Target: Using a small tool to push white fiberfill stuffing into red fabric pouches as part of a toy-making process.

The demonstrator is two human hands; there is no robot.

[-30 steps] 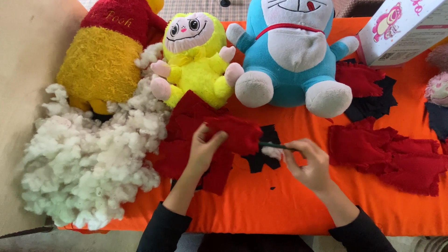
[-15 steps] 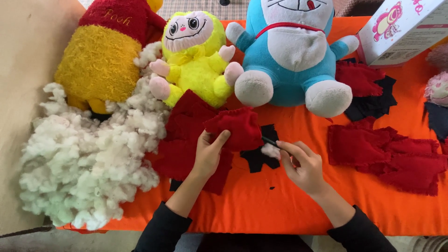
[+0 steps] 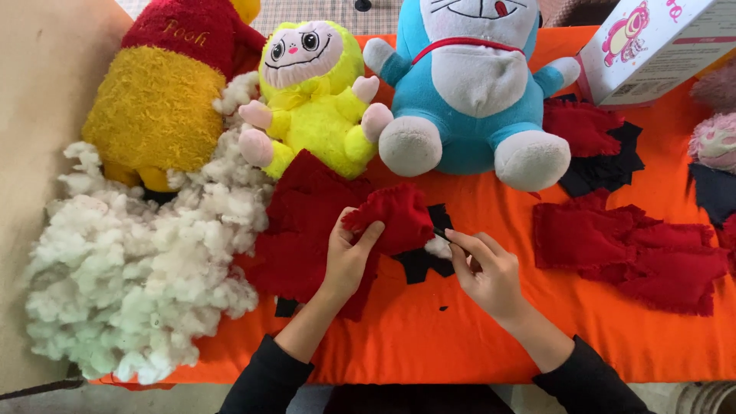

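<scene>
Now left hand (image 3: 349, 257) grips red fabric piece (image 3: 391, 218); right hand (image 3: 487, 272) pokes stuffing (image 3: 438, 247).

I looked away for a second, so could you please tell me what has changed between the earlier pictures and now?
The left hand has lifted and bunched the red fleece piece. The right hand has moved left, pressing a tuft of white stuffing against it with a thin dark stick. The plush toys and stuffing pile stayed put.

A yellow-and-red plush bear (image 3: 157, 100), a bright yellow plush doll (image 3: 310, 100) and a blue-and-white plush cat (image 3: 468, 84) sit along the orange-clothed tabletop (image 3: 460, 345). A heap of white stuffing fibre (image 3: 130, 268) lies left; a white printed cardboard box (image 3: 652, 46) stands right.
</scene>
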